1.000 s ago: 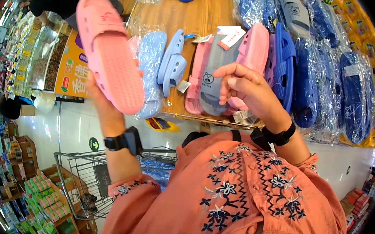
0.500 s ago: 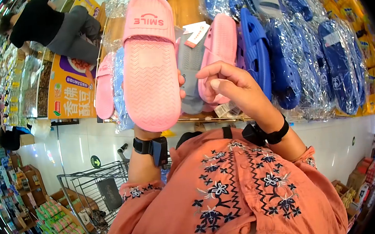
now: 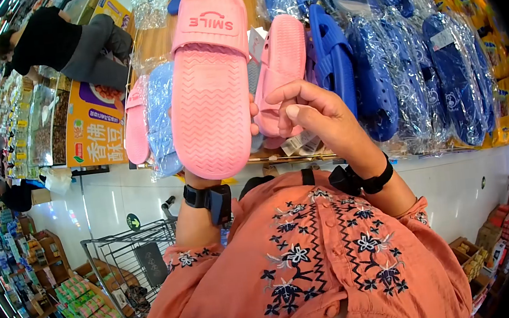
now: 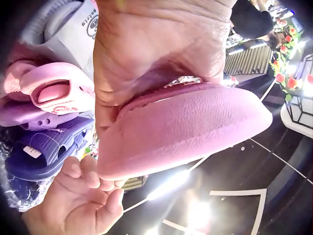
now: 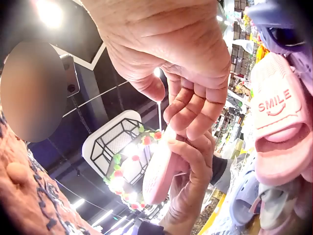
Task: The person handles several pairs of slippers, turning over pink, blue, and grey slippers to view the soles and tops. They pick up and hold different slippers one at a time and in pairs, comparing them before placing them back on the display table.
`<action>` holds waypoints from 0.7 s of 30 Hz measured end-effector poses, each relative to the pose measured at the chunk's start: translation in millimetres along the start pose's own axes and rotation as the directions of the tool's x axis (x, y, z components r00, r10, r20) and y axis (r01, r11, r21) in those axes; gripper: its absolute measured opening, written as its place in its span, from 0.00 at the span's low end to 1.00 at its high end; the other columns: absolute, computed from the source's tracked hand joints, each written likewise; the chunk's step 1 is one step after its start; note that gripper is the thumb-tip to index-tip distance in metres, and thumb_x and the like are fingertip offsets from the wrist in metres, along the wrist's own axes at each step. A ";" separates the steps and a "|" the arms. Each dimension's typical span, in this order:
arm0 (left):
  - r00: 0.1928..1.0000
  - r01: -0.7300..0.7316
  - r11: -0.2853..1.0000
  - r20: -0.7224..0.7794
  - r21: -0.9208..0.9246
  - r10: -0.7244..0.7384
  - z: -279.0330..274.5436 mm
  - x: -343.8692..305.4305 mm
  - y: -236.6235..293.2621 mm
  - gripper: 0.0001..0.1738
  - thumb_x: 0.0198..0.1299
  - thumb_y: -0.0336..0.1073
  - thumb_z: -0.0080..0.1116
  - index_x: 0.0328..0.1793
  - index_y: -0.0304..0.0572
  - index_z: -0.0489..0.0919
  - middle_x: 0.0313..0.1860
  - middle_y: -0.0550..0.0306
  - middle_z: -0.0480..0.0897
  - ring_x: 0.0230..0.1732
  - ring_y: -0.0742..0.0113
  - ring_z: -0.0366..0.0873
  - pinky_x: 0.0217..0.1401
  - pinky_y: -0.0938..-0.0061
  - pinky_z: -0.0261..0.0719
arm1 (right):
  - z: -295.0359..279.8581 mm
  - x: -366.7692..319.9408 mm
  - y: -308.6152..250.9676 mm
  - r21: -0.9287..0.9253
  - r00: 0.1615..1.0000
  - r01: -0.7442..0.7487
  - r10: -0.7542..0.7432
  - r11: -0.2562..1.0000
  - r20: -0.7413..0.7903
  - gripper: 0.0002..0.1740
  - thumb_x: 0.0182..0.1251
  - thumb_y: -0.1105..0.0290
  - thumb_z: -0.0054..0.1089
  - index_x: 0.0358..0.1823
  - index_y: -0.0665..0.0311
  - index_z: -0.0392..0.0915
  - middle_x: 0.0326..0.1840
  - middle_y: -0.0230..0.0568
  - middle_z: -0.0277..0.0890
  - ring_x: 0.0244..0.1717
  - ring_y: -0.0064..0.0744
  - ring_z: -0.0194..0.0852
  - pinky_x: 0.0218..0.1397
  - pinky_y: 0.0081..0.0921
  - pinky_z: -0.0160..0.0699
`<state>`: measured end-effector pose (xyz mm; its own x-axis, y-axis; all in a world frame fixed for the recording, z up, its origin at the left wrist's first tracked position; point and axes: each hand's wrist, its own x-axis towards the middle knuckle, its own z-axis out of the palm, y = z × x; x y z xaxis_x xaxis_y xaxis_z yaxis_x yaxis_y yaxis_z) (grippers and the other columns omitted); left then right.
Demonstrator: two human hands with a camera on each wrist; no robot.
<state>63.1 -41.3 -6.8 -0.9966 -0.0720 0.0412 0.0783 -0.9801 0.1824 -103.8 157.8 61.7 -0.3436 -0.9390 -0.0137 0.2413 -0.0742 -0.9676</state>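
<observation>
- Pink rubber slipper [image 3: 209, 83] is held up in front of the person. Its zigzag sole faces them, and the strap marked SMILE is at the top.
- The left hand [image 4: 156, 54] holds it from behind at the heel end. That grip is clamped on the slipper, with the thumb wrapped round its right edge.
- The right hand [image 3: 319, 121] is raised just beside that edge. Its grip is drawn together, fingers curled in on nothing. I cannot tell whether its knuckles brush the left thumb.
- As far as it has got, this slipper is off the wooden surface [image 3: 152, 42] and turned sole-up for a look.
- Its likely mate, another pink slipper [image 3: 281, 63], lies on the display right behind the right hand, untouched.
- Blue slippers in clear plastic [image 3: 418, 61] hang to the right of it.
- The shopping cart [image 3: 128, 253] stands below on the left, well apart from the raised slipper. What it holds is too small to make out.
</observation>
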 end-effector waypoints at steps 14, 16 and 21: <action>0.986 -0.144 0.917 -0.029 0.371 0.166 48.2 20.4 -33.0 0.44 0.75 0.60 0.48 0.78 0.22 0.62 0.66 0.24 0.76 0.64 0.36 0.81 0.49 0.61 0.92 | -14.6 -12.0 -17.4 0.032 0.998 -0.047 0.046 0.998 0.030 0.17 0.81 0.69 0.50 0.64 0.68 0.76 0.55 0.35 0.80 0.51 0.22 0.81 0.53 0.25 0.87; 0.943 -0.156 0.876 -0.194 0.455 0.269 34.2 23.4 -32.5 0.45 0.75 0.63 0.47 0.78 0.24 0.63 0.66 0.28 0.77 0.64 0.42 0.81 0.54 0.62 0.91 | -19.2 -13.0 -16.1 0.026 0.999 0.001 -0.002 1.000 0.041 0.18 0.81 0.69 0.50 0.65 0.68 0.75 0.57 0.37 0.81 0.52 0.23 0.81 0.53 0.25 0.87; 0.902 -0.212 0.689 -0.132 0.694 0.410 63.4 41.4 -51.0 0.47 0.71 0.64 0.52 0.80 0.30 0.63 0.69 0.38 0.76 0.65 0.50 0.80 0.66 0.61 0.83 | -30.6 -17.3 -18.7 0.078 0.999 0.048 -0.048 0.996 0.006 0.22 0.81 0.70 0.51 0.70 0.70 0.71 0.63 0.43 0.79 0.61 0.28 0.80 0.62 0.27 0.82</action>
<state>19.6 17.4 48.0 -0.8708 -0.4913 -0.0176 0.2836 -0.5314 0.7983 -130.2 185.7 72.3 -0.3495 -0.9363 0.0346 0.2943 -0.1448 -0.9447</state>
